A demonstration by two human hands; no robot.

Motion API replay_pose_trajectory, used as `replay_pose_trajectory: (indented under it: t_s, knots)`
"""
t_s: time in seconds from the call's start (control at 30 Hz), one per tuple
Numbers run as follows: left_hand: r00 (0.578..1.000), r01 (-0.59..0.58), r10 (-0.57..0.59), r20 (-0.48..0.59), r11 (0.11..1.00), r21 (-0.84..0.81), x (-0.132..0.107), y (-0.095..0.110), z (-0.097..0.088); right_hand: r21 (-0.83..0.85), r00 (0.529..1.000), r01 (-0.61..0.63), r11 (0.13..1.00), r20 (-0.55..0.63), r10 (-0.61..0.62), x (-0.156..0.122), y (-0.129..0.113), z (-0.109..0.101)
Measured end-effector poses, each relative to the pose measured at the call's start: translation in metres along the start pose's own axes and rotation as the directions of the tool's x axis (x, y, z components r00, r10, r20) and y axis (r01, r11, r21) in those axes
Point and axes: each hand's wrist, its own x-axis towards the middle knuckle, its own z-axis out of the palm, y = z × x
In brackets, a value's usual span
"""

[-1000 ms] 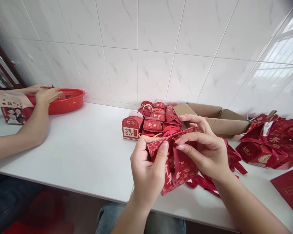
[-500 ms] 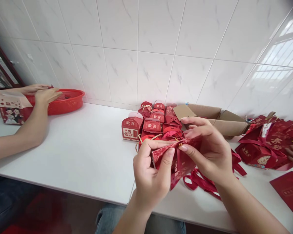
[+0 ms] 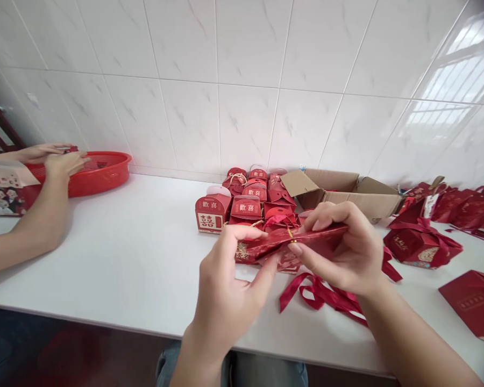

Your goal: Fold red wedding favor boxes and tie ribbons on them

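Above the table, my left hand (image 3: 221, 282) pinches the left end of a red patterned gift box (image 3: 320, 235) between thumb and fingers. My right hand (image 3: 349, 255) grips the same box from the right, its thumb beside a gold cord (image 3: 291, 235) with small gold beads at the top edge. The box is seen nearly edge-on, so its front face is hidden. Just behind my hands stand several small red boxes (image 3: 246, 207) with gold lettering, packed together. Loose dark-red ribbons (image 3: 326, 296) lie on the table below my right hand.
At left, a co-worker's hands (image 3: 62, 161) work over a red plastic basket (image 3: 108, 180) beside a printed box (image 3: 8, 196). An open cardboard carton (image 3: 347, 201) sits by the wall. At right are a ribboned box (image 3: 423, 242), a plain red box (image 3: 474, 306) and several red packages (image 3: 468, 207).
The held box has turned from showing its face to nearly edge-on. My left hand has shifted left. A hand at the right edge is out of view, and the red packages there now show.
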Motion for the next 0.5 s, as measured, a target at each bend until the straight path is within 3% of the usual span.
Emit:
replay_pose_trajectory:
  t_s: [0.07,0.17,0.27,0.37,0.5]
  knots:
    - [0.999,0.011,-0.014,0.031,0.997,0.080,0.001,-0.003,-0.010,-0.036,0.998,0.048,0.998,0.041,-0.046,0.000,0.004,-0.006]
    - [0.982,-0.028,-0.003,0.188,0.986,0.165,0.003,-0.008,-0.025,-0.057,0.994,0.088,0.995,0.064,-0.084,-0.001,0.006,-0.016]
    - [0.953,-0.072,0.037,0.301,0.992,0.104,0.005,-0.006,-0.040,-0.087,0.997,0.069,0.994,0.043,-0.066,-0.001,0.005,-0.022]
    - [0.984,-0.056,0.049,0.169,0.998,0.037,0.003,0.005,-0.047,-0.125,0.983,0.121,0.985,0.152,-0.101,0.003,0.000,-0.024]
    - [0.996,-0.053,0.045,-0.080,0.994,-0.100,-0.004,0.020,-0.039,-0.038,0.917,0.199,0.979,0.359,-0.172,0.009,-0.009,-0.018]
